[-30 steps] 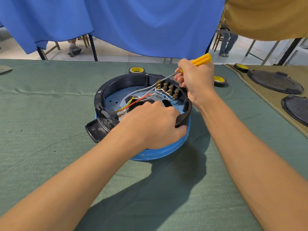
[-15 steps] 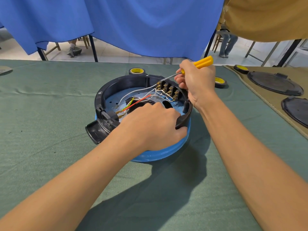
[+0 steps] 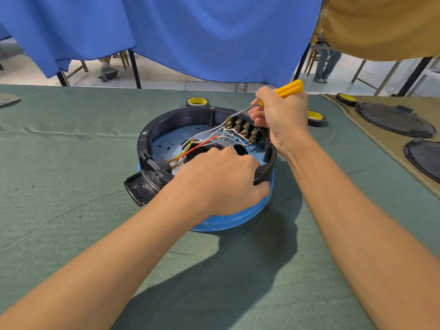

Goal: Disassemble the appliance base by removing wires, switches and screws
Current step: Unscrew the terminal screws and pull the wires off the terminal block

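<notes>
The round appliance base (image 3: 164, 125), black ring on a blue shell, lies upside down on the green cloth. Inside it, white, red and yellow-green wires (image 3: 202, 141) run to a row of brass switch terminals (image 3: 242, 128) at the far right wall. My left hand (image 3: 221, 179) grips the near rim of the base, thumb outside on the blue shell. My right hand (image 3: 281, 117) holds a yellow-handled screwdriver (image 3: 289, 88), its metal tip set on the leftmost terminal.
Three rolls of black tape lie behind the base (image 3: 197, 101), to its right (image 3: 315, 116) and on the tan mat (image 3: 346, 98). Black round covers (image 3: 395, 120) rest on that mat at the right. A blue curtain hangs behind the table.
The right hand and the screwdriver handle have shifted slightly; the tip stays on the terminal row. The left hand keeps its grip on the rim.
</notes>
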Available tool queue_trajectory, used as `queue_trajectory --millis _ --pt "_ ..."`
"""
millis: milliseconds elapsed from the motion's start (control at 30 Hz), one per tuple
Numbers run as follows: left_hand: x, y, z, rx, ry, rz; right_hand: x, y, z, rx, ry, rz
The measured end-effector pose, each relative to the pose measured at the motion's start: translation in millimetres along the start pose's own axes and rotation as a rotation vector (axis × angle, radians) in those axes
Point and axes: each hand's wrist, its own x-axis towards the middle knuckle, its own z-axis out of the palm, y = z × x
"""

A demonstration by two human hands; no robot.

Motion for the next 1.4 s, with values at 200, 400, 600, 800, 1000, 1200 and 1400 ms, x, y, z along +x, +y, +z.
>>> queue_trajectory --millis 200,400,600,800,1000,1200,1400 --pt "-0.8 0.6 -1.6 -0.005 -0.018 -0.007 -0.2 -0.1 0.2 -0.004 0.000 -0.005" --pt "-1.1 0.5 -1.7 -0.008 -0.021 -0.003 0.3 -0.3 -0.1 0.021 0.006 0.003" --pt "-0.4 0.4 -0.6 -0.005 -0.010 -0.005 -2.1 0.3 0.9 0.010 -0.015 -0.011" --pt "-0.1 0.2 -0.6 -0.009 -0.012 -0.003 -2.9 -0.4 1.1 -0.026 -0.039 -0.020" --pt "-0.9 0.3 -0.8 -0.012 -0.016 -0.007 -2.1 0.0 0.6 -0.024 -0.001 -0.020" --pt "-1.0 1.4 -1.8 -0.011 -0.017 -0.005 -1.1 0.4 -0.3 -0.027 -0.004 0.001" --pt "-1.3 1.9 -2.0 -0.011 -0.015 -0.011 -1.7 0.9 1.1 0.001 0.004 -0.007"
